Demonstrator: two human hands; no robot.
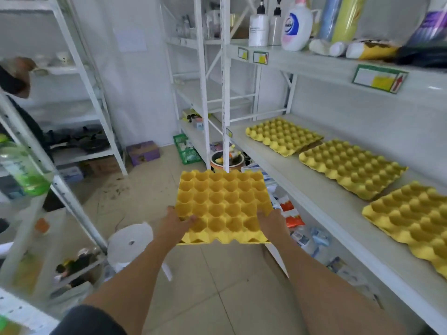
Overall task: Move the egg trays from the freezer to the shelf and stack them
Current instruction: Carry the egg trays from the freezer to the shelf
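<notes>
Shelf [321,189] on my right carries three yellow egg trays in a row, apart from each other: far tray [283,136], middle tray [352,168], near tray [411,221]. I hold a fourth tray [221,201] level over the floor, just left of the shelf's front edge. Left hand [175,224] grips its near-left corner, right hand [272,221] its near-right edge.

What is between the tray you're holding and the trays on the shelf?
In the head view, only open air and the shelf's bare front strip lie between the held tray and the middle tray. Both hands grip the held tray: left hand, right hand.
</notes>
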